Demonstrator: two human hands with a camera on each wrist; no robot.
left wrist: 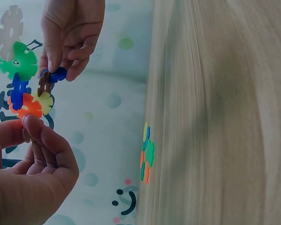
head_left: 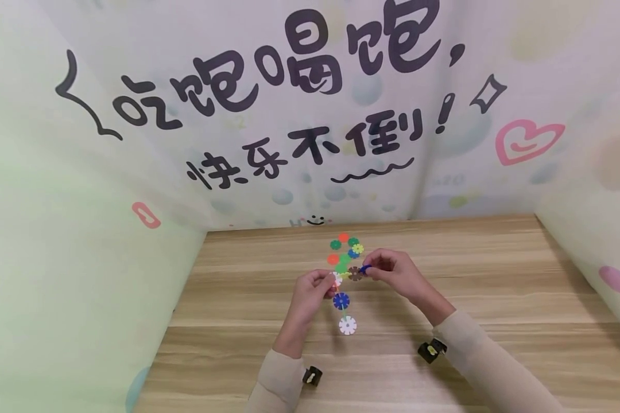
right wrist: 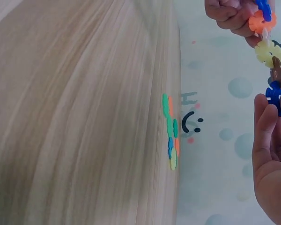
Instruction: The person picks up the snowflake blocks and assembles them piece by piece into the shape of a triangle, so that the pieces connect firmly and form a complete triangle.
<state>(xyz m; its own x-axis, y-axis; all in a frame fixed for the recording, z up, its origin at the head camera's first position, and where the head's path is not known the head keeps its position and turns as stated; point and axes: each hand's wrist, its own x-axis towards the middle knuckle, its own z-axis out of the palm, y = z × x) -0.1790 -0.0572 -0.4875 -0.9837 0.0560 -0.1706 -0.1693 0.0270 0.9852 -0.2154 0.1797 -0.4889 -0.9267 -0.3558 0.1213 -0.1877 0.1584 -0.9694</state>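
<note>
A chain of slotted snowflake discs is held up between both hands. My left hand pinches the chain at a white disc, beside an orange disc. From there one end runs through a blue disc and a green disc to a white end disc. The other way come a yellow disc and a brown disc. With thumb and fingers, my right hand pinches a dark blue disc at the brown disc's edge; their slots meet there.
Several loose discs lie on the wooden table beyond the hands, among them an orange disc, a dark green disc and a pale yellow disc. A printed cloth wall rises at the table's back edge.
</note>
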